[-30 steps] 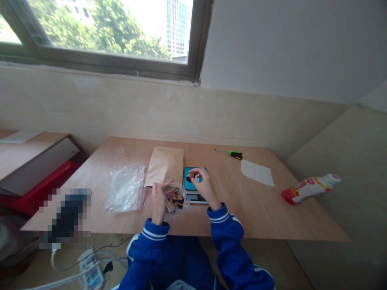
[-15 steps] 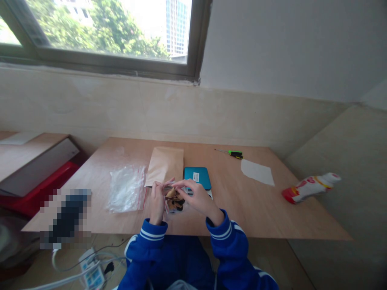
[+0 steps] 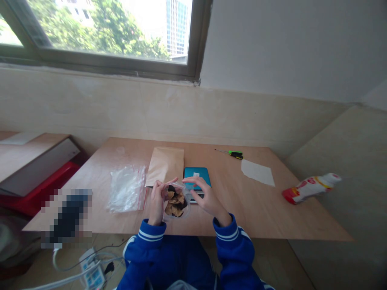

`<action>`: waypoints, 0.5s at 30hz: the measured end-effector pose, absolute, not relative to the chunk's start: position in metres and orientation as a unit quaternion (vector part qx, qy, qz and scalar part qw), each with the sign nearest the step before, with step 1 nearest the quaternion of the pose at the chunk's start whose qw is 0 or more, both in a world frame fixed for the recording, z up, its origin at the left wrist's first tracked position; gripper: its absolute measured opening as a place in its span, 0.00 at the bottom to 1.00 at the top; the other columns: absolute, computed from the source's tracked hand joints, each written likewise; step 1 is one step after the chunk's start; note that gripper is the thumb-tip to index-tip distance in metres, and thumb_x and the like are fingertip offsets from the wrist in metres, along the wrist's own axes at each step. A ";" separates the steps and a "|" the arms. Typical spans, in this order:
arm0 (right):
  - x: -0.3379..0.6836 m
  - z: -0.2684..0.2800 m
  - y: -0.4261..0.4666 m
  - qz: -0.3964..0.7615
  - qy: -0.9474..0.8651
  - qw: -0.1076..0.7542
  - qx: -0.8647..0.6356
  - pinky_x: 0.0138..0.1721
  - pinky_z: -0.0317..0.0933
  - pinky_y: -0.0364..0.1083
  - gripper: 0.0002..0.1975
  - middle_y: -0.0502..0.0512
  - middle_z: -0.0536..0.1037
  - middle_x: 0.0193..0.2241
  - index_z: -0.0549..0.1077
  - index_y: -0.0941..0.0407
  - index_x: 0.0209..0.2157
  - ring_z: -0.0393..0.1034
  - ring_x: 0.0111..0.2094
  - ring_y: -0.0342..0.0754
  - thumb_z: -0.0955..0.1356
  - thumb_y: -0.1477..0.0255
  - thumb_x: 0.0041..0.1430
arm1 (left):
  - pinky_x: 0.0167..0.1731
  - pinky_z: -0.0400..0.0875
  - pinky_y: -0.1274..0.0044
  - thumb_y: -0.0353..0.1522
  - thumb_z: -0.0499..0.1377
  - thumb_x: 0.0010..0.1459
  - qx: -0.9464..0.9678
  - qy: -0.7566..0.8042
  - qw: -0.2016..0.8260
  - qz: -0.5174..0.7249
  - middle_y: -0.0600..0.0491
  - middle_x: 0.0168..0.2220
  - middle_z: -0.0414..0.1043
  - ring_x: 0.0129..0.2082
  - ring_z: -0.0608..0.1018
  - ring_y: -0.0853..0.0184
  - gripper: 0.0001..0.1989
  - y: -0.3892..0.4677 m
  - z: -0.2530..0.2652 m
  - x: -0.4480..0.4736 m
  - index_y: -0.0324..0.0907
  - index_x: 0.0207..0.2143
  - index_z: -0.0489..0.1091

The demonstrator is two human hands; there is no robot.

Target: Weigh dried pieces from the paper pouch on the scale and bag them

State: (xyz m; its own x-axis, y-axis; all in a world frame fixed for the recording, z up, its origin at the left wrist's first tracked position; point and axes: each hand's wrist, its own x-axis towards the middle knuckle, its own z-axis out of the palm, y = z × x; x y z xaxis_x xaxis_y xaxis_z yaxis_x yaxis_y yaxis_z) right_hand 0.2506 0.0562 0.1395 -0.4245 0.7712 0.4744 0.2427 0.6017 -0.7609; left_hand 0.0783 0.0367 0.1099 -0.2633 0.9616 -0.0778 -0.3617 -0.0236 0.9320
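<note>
My left hand is closed on the left edge of a clear plastic zip bag, which sits low over the table's front part. Inside the bag lie several dried, curled brown pieces with dark edges; their exact kind is unclear. My right hand is at the bag's right side, thumb and fingers apart, the fingertips close to the mouth of the bag. Whether they touch the plastic is hard to tell. Behind the right fingers is a pocket scale with a teal lid, partly covered by the hand.
A brown paper bag and a stack of clear zip bags lie left of the scale. Toward the back right are a screwdriver and white paper. A red-white bottle is at right, a blurred dark device at left.
My right hand has shifted right and off the brown pieces, its fingers now wider apart. The bag's mouth is turned more toward me, showing more of the pieces.
</note>
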 end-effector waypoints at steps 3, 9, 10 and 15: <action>0.253 0.134 0.055 0.328 -0.803 0.378 -0.324 0.55 0.57 0.54 0.18 0.56 0.74 0.49 0.70 0.51 0.51 0.65 0.52 0.51 0.68 0.73 0.58 | 0.35 0.69 0.74 0.39 0.55 0.54 0.324 0.425 0.566 0.628 0.53 0.30 0.76 0.42 0.78 0.60 0.13 0.034 0.115 0.077 0.44 0.25 0.55; 0.248 0.124 0.054 0.363 -0.760 0.414 -0.345 0.47 0.64 0.50 0.11 0.52 0.79 0.38 0.77 0.50 0.40 0.72 0.43 0.50 0.72 0.65 0.54 | 0.37 0.68 0.72 0.38 0.57 0.54 0.336 0.393 0.594 0.616 0.51 0.34 0.78 0.38 0.78 0.62 0.12 0.031 0.121 0.077 0.44 0.26 0.56; 0.247 0.123 0.054 0.361 -0.756 0.427 -0.341 0.46 0.64 0.50 0.10 0.52 0.79 0.37 0.77 0.50 0.38 0.72 0.42 0.49 0.72 0.64 0.54 | 0.37 0.68 0.72 0.37 0.57 0.53 0.336 0.391 0.597 0.615 0.51 0.34 0.78 0.37 0.78 0.62 0.12 0.031 0.121 0.077 0.44 0.26 0.56; 0.247 0.124 0.050 0.313 -0.724 0.511 -0.342 0.45 0.65 0.50 0.04 0.54 0.78 0.35 0.78 0.51 0.31 0.72 0.40 0.49 0.71 0.66 0.55 | 0.33 0.69 0.75 0.37 0.59 0.53 0.322 0.391 0.623 0.596 0.54 0.31 0.77 0.34 0.78 0.64 0.12 0.031 0.121 0.079 0.44 0.27 0.56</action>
State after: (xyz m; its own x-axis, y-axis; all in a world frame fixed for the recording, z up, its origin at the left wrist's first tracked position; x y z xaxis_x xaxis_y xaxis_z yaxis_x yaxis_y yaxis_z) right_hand 0.2473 0.0503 0.1244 -0.2437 0.8146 0.5264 0.1751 0.5708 -0.8022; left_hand 0.0787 0.0307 0.1211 -0.0167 0.9945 -0.1036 -0.4901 0.0822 0.8678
